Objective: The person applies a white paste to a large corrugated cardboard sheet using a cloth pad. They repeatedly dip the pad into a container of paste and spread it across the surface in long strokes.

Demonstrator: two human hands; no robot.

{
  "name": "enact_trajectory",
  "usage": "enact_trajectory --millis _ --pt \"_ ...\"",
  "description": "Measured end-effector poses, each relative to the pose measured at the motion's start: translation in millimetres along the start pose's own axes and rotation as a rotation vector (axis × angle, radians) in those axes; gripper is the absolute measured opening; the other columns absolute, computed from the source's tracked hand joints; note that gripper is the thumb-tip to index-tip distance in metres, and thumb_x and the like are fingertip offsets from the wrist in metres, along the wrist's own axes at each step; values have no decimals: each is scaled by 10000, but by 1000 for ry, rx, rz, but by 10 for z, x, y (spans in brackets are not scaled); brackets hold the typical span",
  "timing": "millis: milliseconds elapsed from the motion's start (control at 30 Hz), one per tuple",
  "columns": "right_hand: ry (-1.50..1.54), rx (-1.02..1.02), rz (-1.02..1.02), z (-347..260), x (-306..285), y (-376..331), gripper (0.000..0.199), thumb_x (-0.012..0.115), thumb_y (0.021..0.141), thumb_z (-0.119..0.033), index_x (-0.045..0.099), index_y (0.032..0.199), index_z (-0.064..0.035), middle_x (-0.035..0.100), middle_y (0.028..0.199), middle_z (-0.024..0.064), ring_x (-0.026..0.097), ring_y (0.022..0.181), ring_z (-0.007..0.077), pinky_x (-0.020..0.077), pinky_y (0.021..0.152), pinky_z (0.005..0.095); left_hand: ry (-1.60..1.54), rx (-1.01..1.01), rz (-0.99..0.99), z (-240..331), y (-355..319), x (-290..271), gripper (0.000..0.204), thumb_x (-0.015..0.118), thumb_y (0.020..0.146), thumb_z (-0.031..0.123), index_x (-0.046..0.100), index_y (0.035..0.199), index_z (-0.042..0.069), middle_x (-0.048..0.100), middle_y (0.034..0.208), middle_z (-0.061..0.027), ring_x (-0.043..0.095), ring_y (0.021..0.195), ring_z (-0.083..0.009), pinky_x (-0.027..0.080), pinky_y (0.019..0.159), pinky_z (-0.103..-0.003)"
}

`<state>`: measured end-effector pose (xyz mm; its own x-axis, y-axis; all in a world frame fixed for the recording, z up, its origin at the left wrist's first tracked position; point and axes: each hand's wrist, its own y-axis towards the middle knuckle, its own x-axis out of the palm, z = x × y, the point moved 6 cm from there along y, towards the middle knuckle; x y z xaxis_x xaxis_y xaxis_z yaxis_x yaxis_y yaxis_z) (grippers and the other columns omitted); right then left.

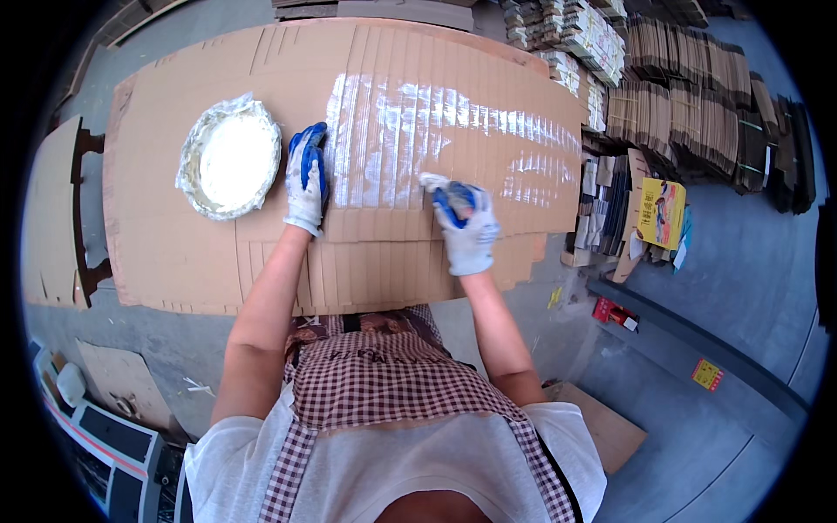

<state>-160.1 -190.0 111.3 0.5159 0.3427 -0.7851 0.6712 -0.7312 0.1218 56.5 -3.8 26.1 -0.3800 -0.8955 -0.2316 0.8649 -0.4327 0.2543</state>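
Observation:
My left hand point(306, 179), in a white work glove with blue-coated fingers, rests beside the left edge of a corrugated cardboard sheet point(392, 213). Its fingers are stretched out and hold nothing. My right hand point(466, 222), gloved alike, is closed around a small applicator point(432, 181) with a white, paste-covered tip; its exact kind is hidden by the fingers. The tip touches the sheet. Streaks of wet white paste point(375, 131) cover much of the sheet. Left of my left hand stands a round, plastic-lined basin point(193, 157) with white paste inside.
A larger cardboard layer point(166, 253) covers the worktable under the sheet. Bundled flat cardboard stacks point(654, 113) stand at the far right. A yellow box point(661, 213) sits beside them. A dark metal rail point(706, 344) runs along the floor at right. Another board point(52, 218) stands at left.

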Motion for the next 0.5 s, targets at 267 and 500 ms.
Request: enact_trajectory --millis 267,500 --pt "-135 45 128 439 -85 495 388 804 750 -264 633 1053 -94 633 1022 110 641 873 298 519 776 410 14 3 3 -36 2 -1 395 409 1001 262 591 1231 -2 593 1286 -159 530 1198 -327 385 1067 -403" --pt "253 212 97 353 368 598 430 809 751 -199 618 1108 -54 664 998 125 653 939 282 503 863 376 27 47 -4 -19 31 28 388 415 997 257 601 1225 4 602 1290 -163 524 1212 -336 375 1074 -412"
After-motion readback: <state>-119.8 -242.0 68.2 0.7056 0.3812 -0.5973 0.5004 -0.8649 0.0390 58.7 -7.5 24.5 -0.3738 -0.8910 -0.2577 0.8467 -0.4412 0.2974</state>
